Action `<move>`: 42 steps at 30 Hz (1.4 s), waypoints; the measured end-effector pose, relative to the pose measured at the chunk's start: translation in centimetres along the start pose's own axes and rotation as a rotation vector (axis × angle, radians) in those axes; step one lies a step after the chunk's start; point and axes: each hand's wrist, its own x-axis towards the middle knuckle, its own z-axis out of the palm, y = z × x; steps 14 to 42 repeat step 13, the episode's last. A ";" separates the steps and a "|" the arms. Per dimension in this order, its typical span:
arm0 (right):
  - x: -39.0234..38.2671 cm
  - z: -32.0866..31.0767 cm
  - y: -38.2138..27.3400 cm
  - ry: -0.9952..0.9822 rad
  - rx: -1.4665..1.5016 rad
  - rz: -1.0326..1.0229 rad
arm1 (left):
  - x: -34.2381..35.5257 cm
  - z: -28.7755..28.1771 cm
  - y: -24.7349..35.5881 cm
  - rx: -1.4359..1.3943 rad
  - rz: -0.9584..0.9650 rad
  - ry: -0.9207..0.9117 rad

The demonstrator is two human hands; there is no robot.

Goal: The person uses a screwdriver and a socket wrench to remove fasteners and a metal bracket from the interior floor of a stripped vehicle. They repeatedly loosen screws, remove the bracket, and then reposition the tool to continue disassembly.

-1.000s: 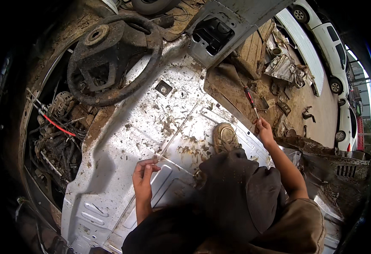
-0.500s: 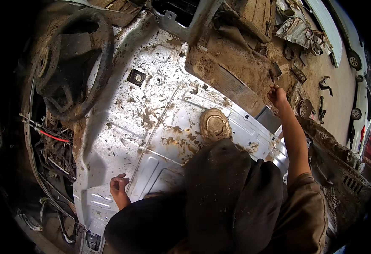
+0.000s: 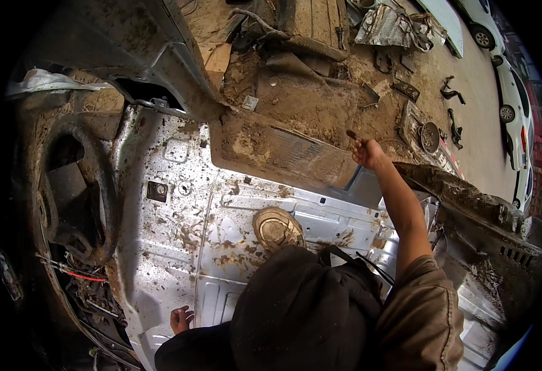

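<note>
My right hand (image 3: 367, 153) is stretched forward over the outer edge of the metal panel. Its fingers close on a short dark brown piece (image 3: 351, 133) that pokes out at the front; its kind is too small to tell. My left hand (image 3: 182, 319) is low at the left, over the mud-spotted silver vehicle floor panel (image 3: 159, 247). Its fingers are loosely bent and a little apart, with nothing seen in them. A muddy shoe (image 3: 277, 227) stands on the panel ahead of my dark-clothed knee (image 3: 302, 309).
A dirty steering wheel (image 3: 107, 185) is at the left, with wiring and a red cable (image 3: 85, 276) below it. A metal pillar (image 3: 181, 62) rises at the upper left. Beyond the panel lie muddy ground, scrap parts and a round basket-like piece (image 3: 430, 137). White cars (image 3: 518, 117) stand far right.
My view has swung, so the panel and steering wheel sit lower and further left. My right hand still grips the dark piece, and my left hand's fingers look slightly more spread.
</note>
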 end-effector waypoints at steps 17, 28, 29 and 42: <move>-4.4 -2.4 -19.0 -0.037 0.426 -0.726 | 0.5 0.0 0.4 0.140 -0.069 -0.117; -4.4 -2.4 -19.0 -0.037 0.426 -0.726 | 0.5 0.0 0.4 0.140 -0.069 -0.117; -4.4 -2.4 -19.0 -0.037 0.426 -0.726 | 0.5 0.0 0.4 0.140 -0.069 -0.117; -4.4 -2.4 -19.0 -0.037 0.426 -0.726 | 0.5 0.0 0.4 0.140 -0.069 -0.117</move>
